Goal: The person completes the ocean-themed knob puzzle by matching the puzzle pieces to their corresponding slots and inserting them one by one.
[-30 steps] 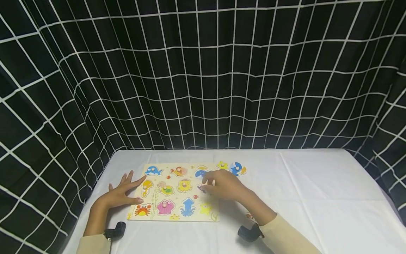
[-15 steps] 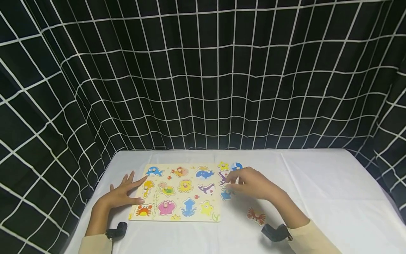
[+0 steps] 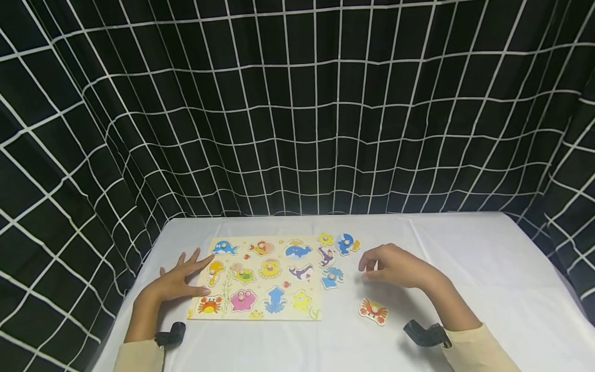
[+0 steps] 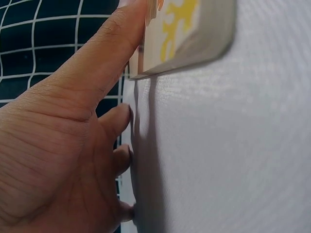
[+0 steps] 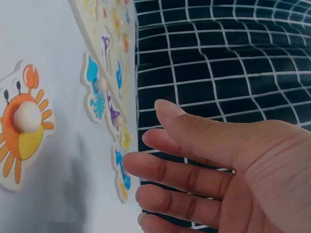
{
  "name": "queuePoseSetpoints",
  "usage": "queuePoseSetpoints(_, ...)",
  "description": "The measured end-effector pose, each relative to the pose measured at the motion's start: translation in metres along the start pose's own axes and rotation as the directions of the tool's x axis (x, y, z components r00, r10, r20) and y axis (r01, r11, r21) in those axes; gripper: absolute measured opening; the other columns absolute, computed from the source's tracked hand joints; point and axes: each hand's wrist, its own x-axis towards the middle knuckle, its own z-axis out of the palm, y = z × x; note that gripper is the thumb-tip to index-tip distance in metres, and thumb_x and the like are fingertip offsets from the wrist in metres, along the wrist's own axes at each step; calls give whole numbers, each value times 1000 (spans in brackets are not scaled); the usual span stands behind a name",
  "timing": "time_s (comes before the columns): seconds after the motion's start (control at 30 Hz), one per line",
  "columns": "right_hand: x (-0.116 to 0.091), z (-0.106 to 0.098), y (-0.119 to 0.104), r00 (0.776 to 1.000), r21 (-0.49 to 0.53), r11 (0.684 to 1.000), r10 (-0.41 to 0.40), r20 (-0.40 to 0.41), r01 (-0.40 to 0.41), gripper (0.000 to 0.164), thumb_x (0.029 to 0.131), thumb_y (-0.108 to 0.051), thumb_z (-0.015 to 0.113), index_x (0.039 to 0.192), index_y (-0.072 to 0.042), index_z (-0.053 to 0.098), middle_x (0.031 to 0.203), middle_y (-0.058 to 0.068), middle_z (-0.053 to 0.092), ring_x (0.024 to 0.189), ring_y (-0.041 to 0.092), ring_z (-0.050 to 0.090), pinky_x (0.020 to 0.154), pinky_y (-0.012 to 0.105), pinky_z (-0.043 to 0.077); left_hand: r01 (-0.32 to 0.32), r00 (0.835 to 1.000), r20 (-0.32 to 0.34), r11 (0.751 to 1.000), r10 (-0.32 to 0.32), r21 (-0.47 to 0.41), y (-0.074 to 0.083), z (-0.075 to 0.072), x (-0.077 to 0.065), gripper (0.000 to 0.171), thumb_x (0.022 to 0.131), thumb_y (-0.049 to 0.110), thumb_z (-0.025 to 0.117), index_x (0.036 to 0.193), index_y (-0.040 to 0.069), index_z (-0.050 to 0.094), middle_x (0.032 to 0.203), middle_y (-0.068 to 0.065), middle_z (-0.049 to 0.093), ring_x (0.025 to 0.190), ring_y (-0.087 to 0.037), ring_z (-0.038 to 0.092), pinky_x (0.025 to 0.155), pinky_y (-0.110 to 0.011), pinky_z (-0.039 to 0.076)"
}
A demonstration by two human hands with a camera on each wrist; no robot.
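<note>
A wooden sea-animal puzzle board (image 3: 258, 287) lies on the table. My left hand (image 3: 174, 281) has its fingers spread at the board's left edge; in the left wrist view the thumb (image 4: 104, 53) lies along that edge. Right of the board, my right hand (image 3: 397, 266) hovers with fingers loosely bent and nothing held. Nearest to it is the loose crab piece (image 3: 373, 311), knob up, also large in the right wrist view. Between board and hand lie a blue squid piece (image 3: 332, 277), a purple whale piece (image 3: 327, 256), a yellow star piece (image 3: 326, 238) and a blue whale piece (image 3: 345, 244).
Knobbed pieces such as the pink clam (image 3: 243, 299) and the octopus (image 3: 270, 268) sit in the board. Printed recesses, like the squid recess (image 3: 275, 299), show without knobs. A white cloth (image 3: 441, 248) covers the table, and a black gridded curtain (image 3: 297, 129) hangs around it.
My right hand has moved right, from over the board's right side, past the loose pieces. The squid, whale, star and crab pieces are now uncovered. My left hand stays at the left edge.
</note>
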Motion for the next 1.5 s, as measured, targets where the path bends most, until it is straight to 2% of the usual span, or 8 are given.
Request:
queuePoseSetpoints(0.23, 1, -2, 6, 998, 43, 998, -38, 48, 36, 9, 86, -11, 79, 92, -8, 73, 79, -8, 66, 68, 10, 59, 61, 25, 50, 37, 999, 19, 999, -37, 25, 9, -6, -4, 103, 69, 65, 82, 157, 33, 39, 168, -21, 12, 152, -50, -7, 100, -84, -14)
queuePoseSetpoints(0.37, 2, 0, 5, 995, 30, 1000, -10, 95, 7, 10, 81, -10, 81, 85, -14, 72, 75, -10, 63, 71, 9, 55, 62, 26, 49, 37, 999, 28, 999, -37, 24, 14, -12, -6, 103, 71, 62, 82, 157, 26, 39, 166, -25, 11, 150, -54, -7, 100, -85, -15)
queuePoseSetpoints(0.6, 1, 10, 0, 969, 19, 995, 91, 228, -98, 19, 70, -5, 85, 78, -16, 72, 75, -9, 64, 73, 12, 55, 69, 32, 49, 28, 999, -17, 999, -27, 44, -3, -5, -1, 101, 67, 69, 80, 155, 41, 40, 167, -22, 14, 152, -51, -5, 100, -85, -15)
queuePoseSetpoints(0.73, 0, 17, -1, 959, 36, 994, 89, 268, -102, 21, 67, 1, 83, 75, -15, 72, 72, -8, 66, 71, 11, 57, 69, 33, 49, 25, 1000, -11, 999, -24, 35, -3, -3, -3, 101, 67, 68, 81, 155, 38, 41, 167, -23, 14, 151, -53, -5, 99, -85, -15)
queuePoseSetpoints(0.9, -1, 25, -3, 953, 39, 990, 120, 280, -136, 22, 65, 0, 85, 72, -15, 70, 69, -7, 65, 68, 11, 55, 66, 31, 48, 20, 1000, 0, 999, -20, 25, 4, -3, -6, 101, 69, 64, 81, 156, 36, 39, 166, -24, 13, 150, -54, -6, 97, -85, -17)
queuePoseSetpoints(1.2, -7, 28, -15, 912, -147, 941, 332, 240, -304, 29, 60, -5, 91, 67, -18, 66, 71, -5, 62, 69, 16, 54, 64, 34, 46, 48, 998, 27, 997, -49, 53, 18, -6, -8, 102, 72, 59, 83, 157, 23, 39, 167, -24, 12, 150, -55, -6, 101, -85, -13)
queuePoseSetpoints(1.33, -8, 28, -14, 913, -152, 943, 328, 245, -298, 28, 61, -8, 90, 67, -19, 66, 69, -6, 62, 66, 14, 53, 62, 33, 45, 41, 999, 30, 998, -42, 44, 23, -8, -10, 101, 72, 57, 84, 156, 21, 40, 166, -25, 13, 149, -56, -5, 100, -86, -12)
queuePoseSetpoints(1.5, -7, 28, -12, 938, -154, 963, 253, 238, -221, 24, 64, -10, 86, 65, -20, 64, 67, -9, 61, 65, 11, 53, 62, 31, 46, 40, 999, 21, 999, -40, 34, 20, -6, -8, 101, 71, 60, 83, 156, 25, 41, 166, -25, 13, 150, -55, -4, 100, -85, -13)
